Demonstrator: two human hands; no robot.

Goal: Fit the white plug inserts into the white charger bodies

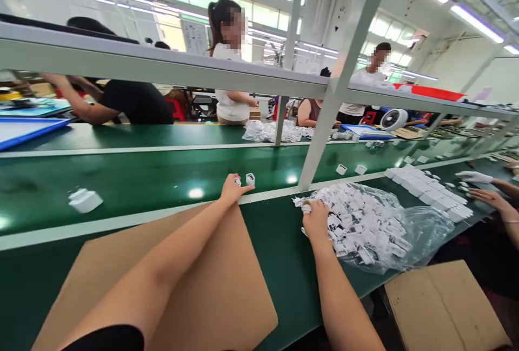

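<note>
My left hand reaches over the green conveyor belt, its fingers closed around a small white plastic housing. Just beyond its thumb is another white housing with an open, dark-looking end; whether the thumb touches it, I cannot tell. My right hand is at the left edge of a heap of small white plastic parts lying on a clear plastic bag. Its fingertips pinch one white plastic part. Below my left forearm lies a brown cardboard sheet.
A white housing sits on the belt at left. Rows of white boxes stand at right near a co-worker's gloved hand. A metal post and a shelf cross ahead. A cardboard box is lower right.
</note>
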